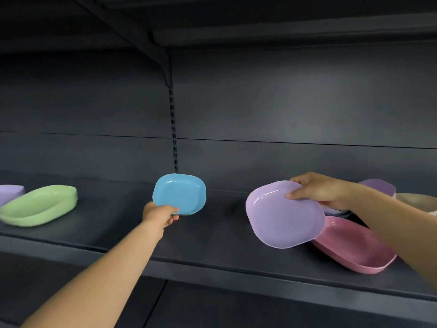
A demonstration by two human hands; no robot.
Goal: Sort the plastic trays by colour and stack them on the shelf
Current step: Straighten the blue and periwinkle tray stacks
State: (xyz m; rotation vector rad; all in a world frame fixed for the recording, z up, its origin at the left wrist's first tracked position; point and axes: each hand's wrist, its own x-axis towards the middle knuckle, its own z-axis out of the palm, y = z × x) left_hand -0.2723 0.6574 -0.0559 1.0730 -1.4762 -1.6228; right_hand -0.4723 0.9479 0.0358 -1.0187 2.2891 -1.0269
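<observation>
My left hand [159, 213] pinches the near edge of a blue tray [179, 192], tilted up over the middle of the dark shelf [212, 235]. A purple tray [282, 215] hangs tilted above the shelf at the right, its far rim gripped by my right hand [314, 189]. Under and behind it lies a pink tray [354, 249] near the shelf's front edge. At the left sit a stack of green trays [39, 204] and, at the frame edge, a purple tray [10, 192]. Behind my right forearm are another purple tray [378, 187] and a beige one [418, 201], partly hidden.
The shelf's back wall carries a slotted upright [174, 138] at the centre. An upper shelf [283, 34] on a bracket overhangs the space. A lower shelf level shows below the front edge [236, 275].
</observation>
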